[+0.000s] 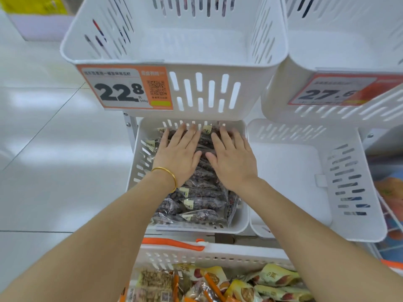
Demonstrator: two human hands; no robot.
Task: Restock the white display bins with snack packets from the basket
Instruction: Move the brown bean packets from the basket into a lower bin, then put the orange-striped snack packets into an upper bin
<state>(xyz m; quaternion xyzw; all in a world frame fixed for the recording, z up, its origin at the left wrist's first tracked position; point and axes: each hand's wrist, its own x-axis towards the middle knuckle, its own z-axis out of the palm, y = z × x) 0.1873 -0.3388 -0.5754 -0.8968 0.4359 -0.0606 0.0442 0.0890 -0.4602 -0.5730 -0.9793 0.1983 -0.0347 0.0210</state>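
Clear plastic packets (pixel 197 204) fill the centre bin (pixel 243 214); my left hand (pixel 177 153) and right hand (pixel 234 159), fingers straight, press them flat. Next, I judge: lift more from the basket (pixel 229 253), bottom of frame.

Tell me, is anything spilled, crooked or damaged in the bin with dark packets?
Nothing stands out. The dark packets all lie inside the white bin, under the flat left hand and right hand.
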